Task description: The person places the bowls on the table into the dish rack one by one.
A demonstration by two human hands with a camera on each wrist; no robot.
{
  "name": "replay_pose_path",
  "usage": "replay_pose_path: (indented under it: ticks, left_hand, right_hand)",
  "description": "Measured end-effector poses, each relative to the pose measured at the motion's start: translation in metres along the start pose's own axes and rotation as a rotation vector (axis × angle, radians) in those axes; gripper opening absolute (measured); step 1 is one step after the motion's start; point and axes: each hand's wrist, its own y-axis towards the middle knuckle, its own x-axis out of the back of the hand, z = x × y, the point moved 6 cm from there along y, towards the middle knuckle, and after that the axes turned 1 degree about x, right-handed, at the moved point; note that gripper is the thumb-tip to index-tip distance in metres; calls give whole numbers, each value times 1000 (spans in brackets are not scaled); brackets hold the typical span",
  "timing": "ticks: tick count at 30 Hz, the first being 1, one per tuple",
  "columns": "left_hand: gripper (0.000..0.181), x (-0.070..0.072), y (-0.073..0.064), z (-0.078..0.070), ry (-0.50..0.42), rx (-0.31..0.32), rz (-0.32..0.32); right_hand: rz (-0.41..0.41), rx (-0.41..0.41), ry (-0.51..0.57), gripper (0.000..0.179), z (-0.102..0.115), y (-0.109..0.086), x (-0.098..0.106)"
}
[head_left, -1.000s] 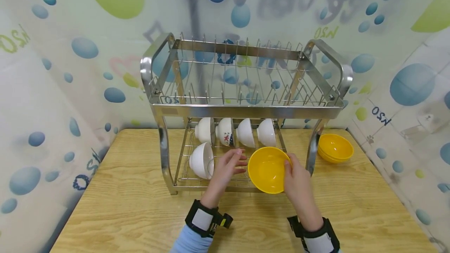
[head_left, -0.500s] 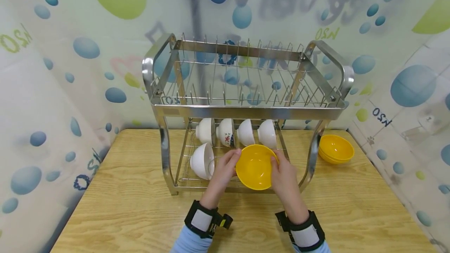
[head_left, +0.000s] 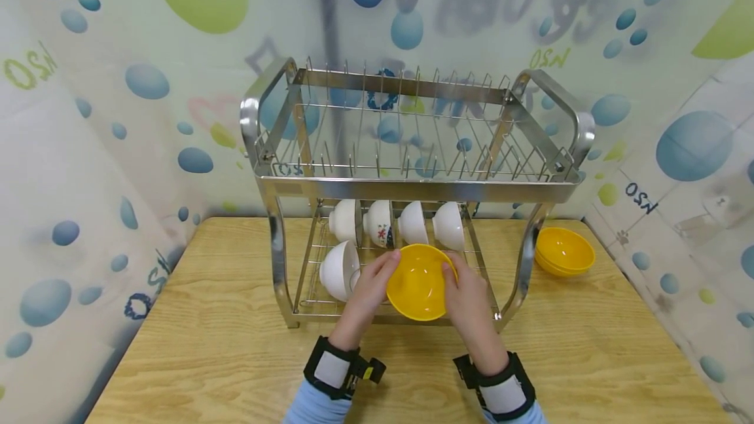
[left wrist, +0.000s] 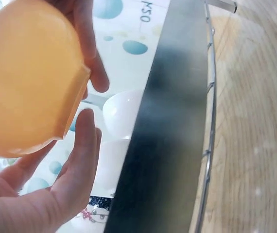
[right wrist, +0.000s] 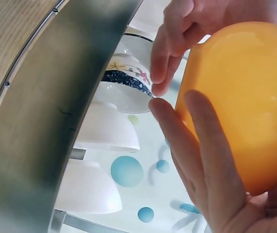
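Both hands hold a yellow bowl (head_left: 417,283) in front of the rack's lower tier, its opening tilted toward the head camera. My right hand (head_left: 469,296) grips the right rim, with the thumb over the inside and fingers along the outside. My left hand (head_left: 368,290) has its thumb at the left rim; its fingers are mostly hidden behind the bowl in the head view. In the left wrist view the bowl's outside and foot (left wrist: 75,104) show, with fingers around it. A white bowl (head_left: 336,271) stands on its side left of my left hand.
A two-tier metal dish rack (head_left: 421,190) stands on the wooden table (head_left: 206,319). Several white bowls (head_left: 344,221) line the back of its lower tier, one patterned with flowers. Right of the rack sit stacked yellow bowls (head_left: 565,250). A patterned wall surrounds the table.
My right hand has carried the yellow bowl left to my left hand, which now holds its left rim. Both have since shifted slightly further left.
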Motion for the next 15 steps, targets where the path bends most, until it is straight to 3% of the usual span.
replay_pose_path:
  ticks: [7,15]
  left_hand:
    - [59,1,7,14,-18,4,27]
    - [64,-1,7,19,-95,70,78]
  right_hand:
    - [1,-2,1,27,0,-1,-1]
    - [17,-8,20,27,-2,0,-2]
